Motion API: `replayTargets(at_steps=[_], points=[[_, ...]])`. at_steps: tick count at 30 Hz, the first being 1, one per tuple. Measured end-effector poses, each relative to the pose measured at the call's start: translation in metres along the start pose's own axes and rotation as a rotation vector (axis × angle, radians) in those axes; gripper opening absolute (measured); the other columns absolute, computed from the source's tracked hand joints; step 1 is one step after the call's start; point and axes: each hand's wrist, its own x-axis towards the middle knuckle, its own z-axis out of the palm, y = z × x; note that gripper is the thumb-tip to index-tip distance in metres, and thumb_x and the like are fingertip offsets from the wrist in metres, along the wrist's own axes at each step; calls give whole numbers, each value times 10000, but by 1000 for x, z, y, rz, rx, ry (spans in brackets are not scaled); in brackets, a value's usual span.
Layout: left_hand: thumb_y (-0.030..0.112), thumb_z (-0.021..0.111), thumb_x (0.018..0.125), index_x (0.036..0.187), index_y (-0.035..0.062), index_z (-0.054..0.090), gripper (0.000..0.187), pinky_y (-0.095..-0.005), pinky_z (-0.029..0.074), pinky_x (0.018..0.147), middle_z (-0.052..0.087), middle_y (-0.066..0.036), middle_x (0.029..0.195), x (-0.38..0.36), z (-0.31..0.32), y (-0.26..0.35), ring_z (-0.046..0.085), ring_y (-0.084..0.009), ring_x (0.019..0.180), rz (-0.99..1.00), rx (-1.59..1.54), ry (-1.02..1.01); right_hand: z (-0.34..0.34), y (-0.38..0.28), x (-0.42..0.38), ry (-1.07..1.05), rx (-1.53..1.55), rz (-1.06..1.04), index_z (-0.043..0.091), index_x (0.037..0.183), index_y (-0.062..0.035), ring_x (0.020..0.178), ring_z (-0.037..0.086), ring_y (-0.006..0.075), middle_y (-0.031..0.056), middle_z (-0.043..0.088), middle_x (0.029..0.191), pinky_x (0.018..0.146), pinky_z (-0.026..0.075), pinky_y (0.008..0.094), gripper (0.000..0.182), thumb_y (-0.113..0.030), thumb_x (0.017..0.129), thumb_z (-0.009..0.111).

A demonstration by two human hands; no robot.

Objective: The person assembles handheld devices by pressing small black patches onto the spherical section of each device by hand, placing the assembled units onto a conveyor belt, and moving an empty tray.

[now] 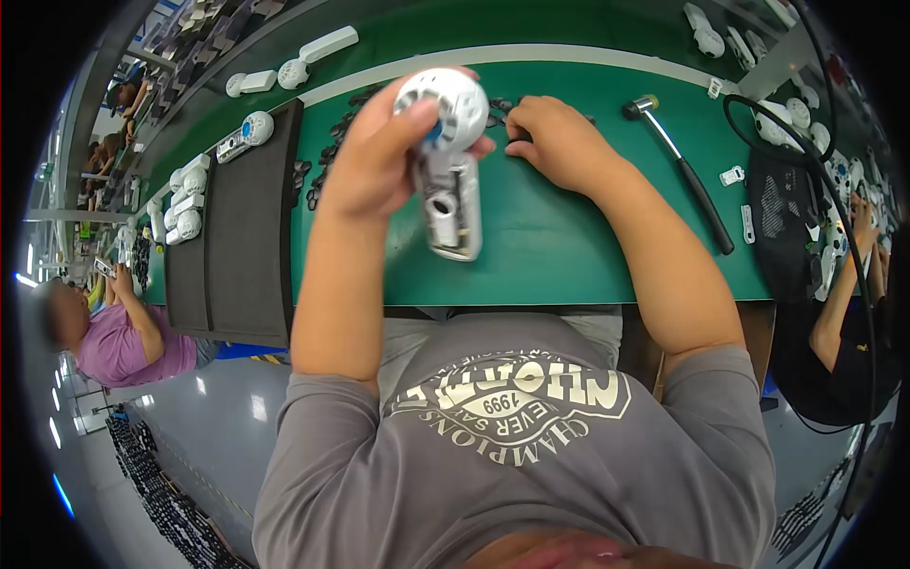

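My left hand [374, 147] is closed around a white handheld device [453, 204], raised above the green mat. The device has a round slotted head with a blue spot in its middle, and an oblong handle whose open side shows parts inside. Motion blurs it a little. Farther right, my right hand [559, 142] rests low over the mat with fingers curled, by small black parts [498, 112]. What lies between its fingertips, if anything, is hidden. More black parts [327, 156] are scattered behind and left of my left forearm.
A hammer [684, 171] with a black handle lies right on the green mat [540, 256]. Small white pieces [732, 175] sit beyond it. Left stands a black tray [248, 218], with white devices [185, 199] along its far side. A black cable [834, 180] hangs right. Co-workers sit [133, 332] on both sides.
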Motion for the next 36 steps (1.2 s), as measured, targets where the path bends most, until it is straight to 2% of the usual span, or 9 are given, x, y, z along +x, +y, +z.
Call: replayTargets(at_steps=[2,6,10,15,18,19,22,31,36], points=[[314,724,955,1230,-23,593,455,-362,629,740,714,-130,1019,16,-11,-23,729,-213,908,-222,-236,91,-8,-5,2,-26,63,84,646,989,-61,849,647,268,93,672,901,756,519,392,171,-160,897,750],[332,699,986,1201,-20,583,428,-341,622,708,712,-121,1013,24,-11,-64,726,-210,848,-194,-117,249,-27,-16,4,27,571,465,635,1013,-52,772,638,153,62,693,893,682,500,295,122,-120,940,705],[355,681,1001,1235,-15,561,454,-345,621,726,707,-125,1025,27,-16,-79,723,-209,846,-85,47,274,-18,-4,2,206,952,374,633,1007,-28,718,611,81,47,705,868,641,473,236,101,-111,967,673],[359,676,1005,1245,-7,544,457,-350,618,738,700,-125,1033,31,-14,-90,721,-206,844,0,89,334,-18,-15,2,319,897,324,635,1000,-24,715,640,103,51,716,847,645,507,251,102,-87,950,698],[375,680,998,1237,9,544,457,-351,611,738,690,-117,1019,29,-9,-88,717,-203,845,-57,-170,319,-23,-20,-5,459,209,-2,641,999,-35,739,703,172,88,751,905,662,558,288,144,2,893,730],[375,680,998,1237,9,544,457,-351,611,738,690,-117,1019,28,-9,-88,717,-203,845,-58,-172,319,-24,-18,-4,458,208,0,641,999,-35,739,703,172,88,751,905,662,558,288,144,2,893,730],[426,666,994,1223,22,552,478,-331,605,703,683,-107,995,23,-9,-85,713,-203,806,-143,-204,290,-27,-13,0,600,39,-464,650,1001,-44,808,749,247,127,769,985,696,593,317,259,91,807,755],[507,647,983,1197,31,568,528,-309,597,648,678,-100,980,16,4,-74,704,-195,732,-192,-111,360,-34,-20,-2,611,45,-579,660,950,-27,833,745,292,144,767,1010,702,597,323,262,112,753,762],[506,647,984,1199,25,569,532,-307,600,658,679,-101,979,14,8,-74,707,-189,745,-155,-139,369,-30,-25,-6,514,206,-426,669,932,-15,808,723,278,134,763,985,694,588,314,231,101,764,778]])
